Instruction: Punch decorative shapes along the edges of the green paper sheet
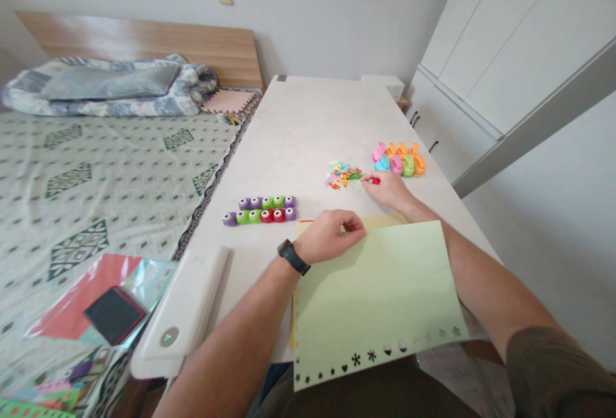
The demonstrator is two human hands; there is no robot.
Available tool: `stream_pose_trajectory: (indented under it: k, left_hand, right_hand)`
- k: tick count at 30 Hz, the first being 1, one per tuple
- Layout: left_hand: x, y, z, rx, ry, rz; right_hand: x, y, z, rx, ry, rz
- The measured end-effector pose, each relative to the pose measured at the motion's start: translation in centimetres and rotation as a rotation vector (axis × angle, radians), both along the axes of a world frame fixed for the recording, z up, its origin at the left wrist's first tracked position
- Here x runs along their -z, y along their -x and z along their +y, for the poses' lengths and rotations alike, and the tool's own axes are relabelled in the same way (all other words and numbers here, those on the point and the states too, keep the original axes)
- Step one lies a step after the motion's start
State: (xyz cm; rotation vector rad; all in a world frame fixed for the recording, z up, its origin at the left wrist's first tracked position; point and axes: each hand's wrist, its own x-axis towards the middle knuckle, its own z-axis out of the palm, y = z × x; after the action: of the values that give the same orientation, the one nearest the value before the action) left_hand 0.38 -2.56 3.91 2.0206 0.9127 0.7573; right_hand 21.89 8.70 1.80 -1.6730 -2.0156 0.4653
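Observation:
My left hand [330, 235] rests at the top edge of a pale green paper sheet [375, 296], fingers curled on something small and red that I cannot make out. My right hand [387, 188] pinches a small red piece beside a heap of tiny coloured paper cut-outs [342, 174]. The green sheet has a row of punched shapes along its near edge and lies over a yellow sheet [385, 220]. Two rows of small purple, green and red punches [264, 210] stand left of my left hand.
A cluster of pink, orange, blue and green punches [399, 159] sits at the right of the white table [308, 122]. A white device [185, 309] lies at the table's left edge. A bed [96, 167] with red paper and a dark pad lies to the left; white cabinets stand on the right.

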Motion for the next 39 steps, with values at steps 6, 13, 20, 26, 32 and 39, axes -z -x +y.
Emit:
stream_pose_trajectory:
  k: [6,13,20,26,32,39]
  left_hand:
    - [0.1,0.1,0.1,-0.011,-0.010,0.009]
    - [0.2,0.1,0.2,-0.017,-0.022,0.032]
    - [0.4,0.1,0.2,-0.016,-0.007,0.036]
    - [0.4,0.1,0.2,-0.018,0.001,0.036]
    - [0.5,0.1,0.2,-0.024,-0.004,0.038]
    - [0.6,0.2,0.2,-0.017,-0.001,0.041]
  right_hand:
    - [0.0,-2.2,-0.2,0.133,-0.032,0.109]
    - [0.5,-6.2,-1.0,0.116,0.017,-0.073]
    - [1.9,-6.9,-0.7,0.121,-0.045,-0.212]
    - [2.4,-6.6,-0.5,0.168,-0.088,-0.157]
    - [2.4,-6.3,-0.1,0.124,-0.157,-0.197]
    - [2.6,-6.7,0.0,0.144,-0.109,-0.095]
